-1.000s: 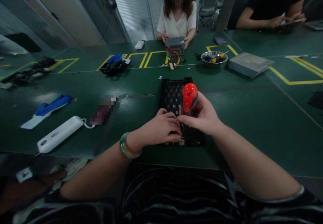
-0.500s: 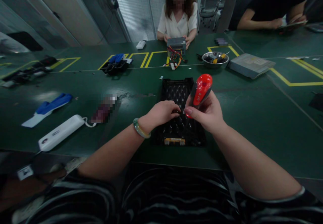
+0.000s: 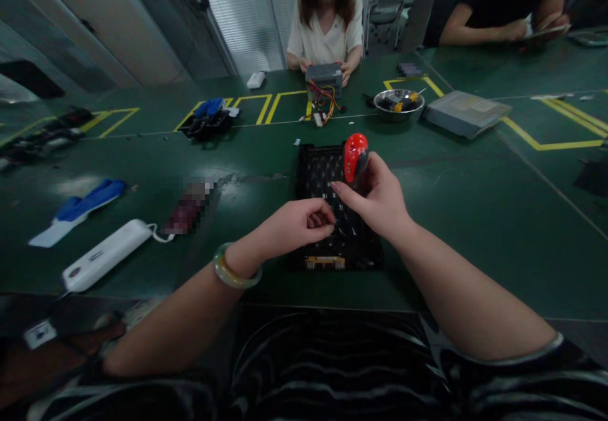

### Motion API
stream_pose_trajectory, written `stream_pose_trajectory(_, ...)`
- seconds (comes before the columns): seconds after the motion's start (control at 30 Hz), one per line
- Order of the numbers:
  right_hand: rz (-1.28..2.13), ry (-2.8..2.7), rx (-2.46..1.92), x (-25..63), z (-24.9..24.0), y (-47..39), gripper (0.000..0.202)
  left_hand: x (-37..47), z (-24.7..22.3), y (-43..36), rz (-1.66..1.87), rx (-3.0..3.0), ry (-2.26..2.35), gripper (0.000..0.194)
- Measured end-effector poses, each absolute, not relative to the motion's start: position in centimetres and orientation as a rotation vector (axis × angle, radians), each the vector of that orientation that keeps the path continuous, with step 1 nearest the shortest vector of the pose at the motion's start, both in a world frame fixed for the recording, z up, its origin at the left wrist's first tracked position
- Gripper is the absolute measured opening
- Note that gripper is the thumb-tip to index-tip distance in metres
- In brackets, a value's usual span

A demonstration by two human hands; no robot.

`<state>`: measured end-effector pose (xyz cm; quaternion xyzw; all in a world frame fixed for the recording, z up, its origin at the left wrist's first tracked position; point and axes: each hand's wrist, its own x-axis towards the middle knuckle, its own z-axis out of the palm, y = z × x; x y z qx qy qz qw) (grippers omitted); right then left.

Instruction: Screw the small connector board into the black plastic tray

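Note:
On the table in front of me lies a black rectangular plastic casing [image 3: 304, 180], dotted with shiny spots, with a strip of connectors [image 3: 325, 262] at its near end. My right hand [image 3: 382, 202] is closed around the red and dark grey handle of a screwdriver [image 3: 354, 158] above the casing's right side; the thumb sticks out leftward and the tool's tip is hidden. Over the middle of the casing, my left hand [image 3: 304, 221] has its fingers curled into a pinch. Whatever it holds, if anything, is too small to make out.
Across the table a person holds a grey metal box [image 3: 324, 76] with coloured wires [image 3: 323, 101]. A steel bowl of tools [image 3: 398, 109] and a flat grey metal box [image 3: 468, 114] stand far right. Leftward lie a white power strip [image 3: 107, 255], a blue-and-white item [image 3: 78, 209] and black parts [image 3: 206, 123].
My left hand has pulled slightly back toward me, its fingers curling together. My right hand has shifted left with the screwdriver, whose handle now tilts differently. The view has shifted slightly.

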<state>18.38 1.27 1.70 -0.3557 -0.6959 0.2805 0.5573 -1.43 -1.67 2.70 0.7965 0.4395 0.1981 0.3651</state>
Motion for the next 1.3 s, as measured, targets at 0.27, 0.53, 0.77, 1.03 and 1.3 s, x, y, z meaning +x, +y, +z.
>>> stream_pose_trajectory(0.27,0.644,-1.703,-0.845,18.6,1.9,1.1,0.032,-1.1,3.4,-3.4,0.425,1.889,1.082,0.019)
stream_pose_trajectory(0.53,0.673,-1.685,-0.828,18.6,1.7,1.3,0.033,-0.6,3.7,-3.6,0.410,2.130,1.097,0.017)
stream_pose_trajectory(0.77,0.665,-1.677,-0.828,18.6,1.7,1.3,0.033,0.4,3.1,-3.6,0.421,2.082,1.047,0.015)
stream_pose_trajectory(1.03,0.687,-1.670,-0.807,18.6,1.6,1.3,0.034,0.8,2.3,-3.5,0.388,1.941,1.054,0.015)
stream_pose_trajectory(1.3,0.695,-1.672,-0.809,18.6,1.8,1.3,0.036,1.1,3.1,-2.8,0.198,2.015,1.020,0.015)
